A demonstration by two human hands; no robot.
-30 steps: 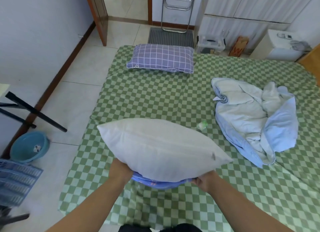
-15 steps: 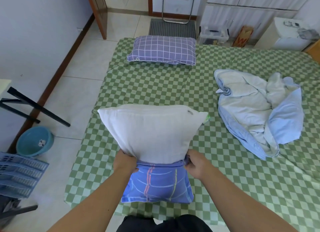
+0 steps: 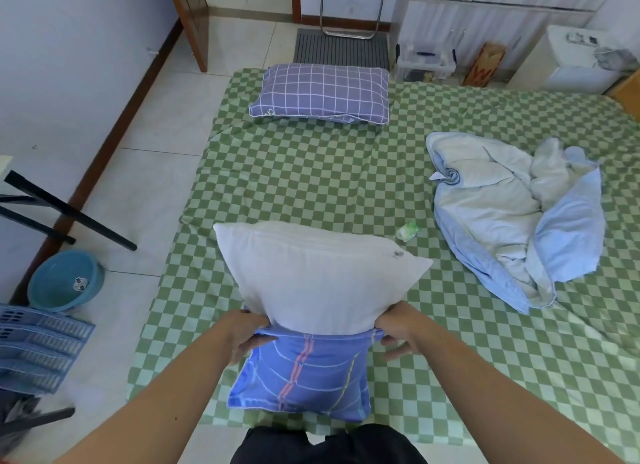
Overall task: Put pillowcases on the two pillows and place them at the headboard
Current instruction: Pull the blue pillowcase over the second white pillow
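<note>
Head view, looking down at a bed (image 3: 311,186) under a green checked sheet, with two pillows on it. One white pillow (image 3: 318,276) is bare over most of its length and stands tilted up from the sheet; its near end sits inside one blue pillowcase (image 3: 304,377) with curved pale lines and a red stripe. The left hand (image 3: 247,332) grips the left edge of the pillowcase's opening, fingers (image 3: 263,340) curled and pinching the cloth against the pillow. The right hand (image 3: 398,328) grips the right edge of the opening in the same way; its fingers (image 3: 388,337) pinch the hem, with the lower ones loosely bent below it. The rest of the pillowcase lies flat on the sheet between the two forearms, toward the person.

One second pillow (image 3: 322,94), already in a purple grid-patterned case, lies flat well beyond the fingers at the far edge of the bed. One crumpled pale blue blanket (image 3: 512,217) lies to the right of the right hand's fingers and beyond them. One small green packet (image 3: 408,228) rests on the sheet just past the white pillow's right corner. Left of the left hand's fingers, on the tiled floor, stand one teal basin (image 3: 64,280) and one blue slatted basket (image 3: 38,349).
</note>
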